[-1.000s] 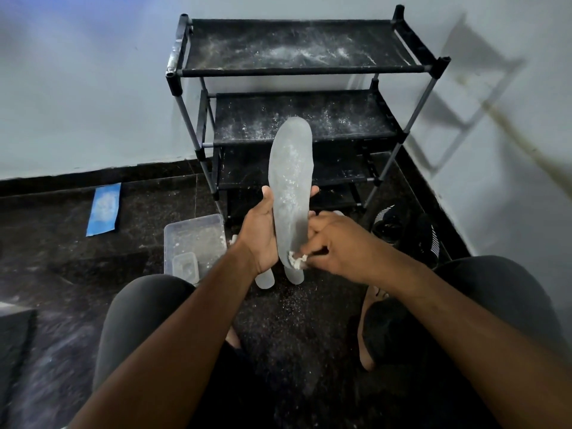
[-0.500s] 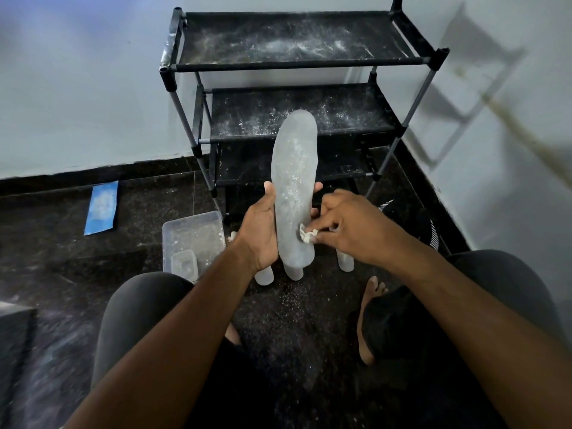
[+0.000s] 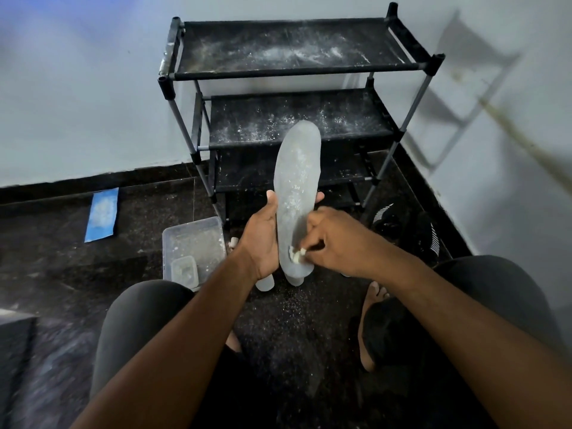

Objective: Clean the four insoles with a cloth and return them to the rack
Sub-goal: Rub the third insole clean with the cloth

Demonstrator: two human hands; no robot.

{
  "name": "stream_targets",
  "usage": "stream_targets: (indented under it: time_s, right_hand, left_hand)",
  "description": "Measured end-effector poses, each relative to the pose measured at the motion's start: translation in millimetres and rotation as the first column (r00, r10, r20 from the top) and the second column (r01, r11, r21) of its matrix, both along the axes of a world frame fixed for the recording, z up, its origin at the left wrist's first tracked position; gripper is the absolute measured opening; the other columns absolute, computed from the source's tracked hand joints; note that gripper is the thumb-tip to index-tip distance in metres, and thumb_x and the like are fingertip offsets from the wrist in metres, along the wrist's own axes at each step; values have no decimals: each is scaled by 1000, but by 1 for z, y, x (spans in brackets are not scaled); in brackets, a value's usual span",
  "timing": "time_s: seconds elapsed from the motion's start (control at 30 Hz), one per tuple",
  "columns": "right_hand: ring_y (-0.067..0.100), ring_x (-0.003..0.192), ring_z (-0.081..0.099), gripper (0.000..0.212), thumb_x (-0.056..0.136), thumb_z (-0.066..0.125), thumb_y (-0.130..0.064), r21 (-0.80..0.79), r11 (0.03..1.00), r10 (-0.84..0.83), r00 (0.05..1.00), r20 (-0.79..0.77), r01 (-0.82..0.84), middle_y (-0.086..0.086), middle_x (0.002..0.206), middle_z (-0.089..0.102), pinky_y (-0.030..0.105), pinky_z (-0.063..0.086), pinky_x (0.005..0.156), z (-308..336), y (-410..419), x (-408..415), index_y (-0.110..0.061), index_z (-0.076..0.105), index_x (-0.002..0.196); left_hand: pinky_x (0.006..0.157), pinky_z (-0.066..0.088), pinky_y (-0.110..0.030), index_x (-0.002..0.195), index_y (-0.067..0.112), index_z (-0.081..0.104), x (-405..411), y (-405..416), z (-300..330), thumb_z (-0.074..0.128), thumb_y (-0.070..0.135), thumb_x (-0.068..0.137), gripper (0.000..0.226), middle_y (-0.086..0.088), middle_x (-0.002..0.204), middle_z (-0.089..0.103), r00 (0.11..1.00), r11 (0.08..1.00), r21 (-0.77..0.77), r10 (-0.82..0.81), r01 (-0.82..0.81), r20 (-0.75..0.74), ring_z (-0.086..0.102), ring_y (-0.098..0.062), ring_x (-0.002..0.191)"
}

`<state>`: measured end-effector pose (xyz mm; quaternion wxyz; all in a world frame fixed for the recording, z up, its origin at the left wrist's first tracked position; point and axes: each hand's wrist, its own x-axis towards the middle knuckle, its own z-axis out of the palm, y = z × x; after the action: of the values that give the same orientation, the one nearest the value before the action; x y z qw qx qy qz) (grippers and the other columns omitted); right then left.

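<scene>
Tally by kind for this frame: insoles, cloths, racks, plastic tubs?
Insoles: 3 (held insole, two floor insole ends)
Cloth: 1
Rack: 1
Plastic tubs: 2 (large tub, small tub)
Total: 7

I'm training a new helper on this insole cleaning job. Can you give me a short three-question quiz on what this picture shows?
1. True or false: the rack already has insoles on its shelves.
2. Which of the hands holds the insole upright? A) left hand B) right hand C) both
3. Fill in: the right hand pinches a small white ___ against the lower end of the insole.

Key:
1. False. The shelves in view carry only white dust.
2. A. The left hand grips it from behind, thumb on one edge and a fingertip on the other.
3. Cloth. Only a small wad shows between the fingers.
</scene>
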<state>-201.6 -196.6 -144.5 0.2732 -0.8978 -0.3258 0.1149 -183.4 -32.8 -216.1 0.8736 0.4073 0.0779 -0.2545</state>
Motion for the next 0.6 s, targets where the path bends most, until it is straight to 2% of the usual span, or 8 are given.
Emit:
stream_targets:
  time_s: [0.07,0.13,0.2,0.27,0.33,0.4,0.5,0.6]
  right_hand:
    - [-9,86,48,16,81,78,-22,92,995,-21,999,-49,25,-17,79,54,10,38,74,1,-2,0,-20,79,96]
    - [1,86,48,21,83,77,-27,159,972,-177,984,21,171,-16,84,56,19,42,76,-3,-6,9,-23,77,103]
    - [3,86,41,23,85,73,-29,135,951,-300,939,166,279,-23,81,46,14,33,74,-8,-6,18,-22,75,107]
    - [4,86,38,20,87,71,-29,59,956,-293,921,256,288,-18,78,42,17,31,73,-14,-1,18,-22,76,105]
    - [6,83,39,14,88,70,-27,13,981,-194,955,224,196,-16,77,42,22,34,75,-23,6,12,-21,77,97]
    - [2,79,41,10,86,72,-25,84,988,-135,985,105,127,-16,76,45,22,37,76,-23,7,8,-19,78,91]
    - [0,75,43,18,86,74,-25,208,941,-292,951,98,267,-15,75,47,17,33,68,-14,-2,19,-20,77,103]
    - [5,78,42,19,87,72,-24,159,911,-410,884,224,382,-13,77,44,19,31,69,-14,-10,30,-20,76,106]
  left_hand:
    - [115,41,-47,151,5,46,1,2,-2,18,63,106,78,-15,152,51,1000,1000,2,-1,1,-10,49,-31,140]
    - [115,40,-47,149,6,49,1,1,-3,23,62,106,75,-17,147,55,1000,1000,-4,5,-5,-21,55,-30,133]
    - [111,44,-44,148,7,51,0,-1,-3,29,60,106,71,-16,140,60,999,999,19,34,-33,-31,60,-27,125]
    - [111,43,-45,147,7,52,0,-3,-5,30,59,106,70,-17,139,61,998,999,35,43,-41,-39,59,-28,127]
    - [115,40,-48,147,6,52,0,-4,-6,29,61,106,72,-18,141,60,998,998,52,37,-35,-46,56,-31,132]
    - [117,38,-49,148,5,51,0,-2,-6,28,62,105,74,-18,145,57,999,999,37,17,-15,-51,53,-31,135]
    - [113,41,-49,146,7,53,0,-2,-6,31,59,106,69,-19,141,59,999,998,51,35,-33,-37,58,-31,125]
    - [109,42,-51,144,8,56,0,-4,-7,33,59,105,68,-20,132,63,999,995,96,32,-31,-11,62,-30,113]
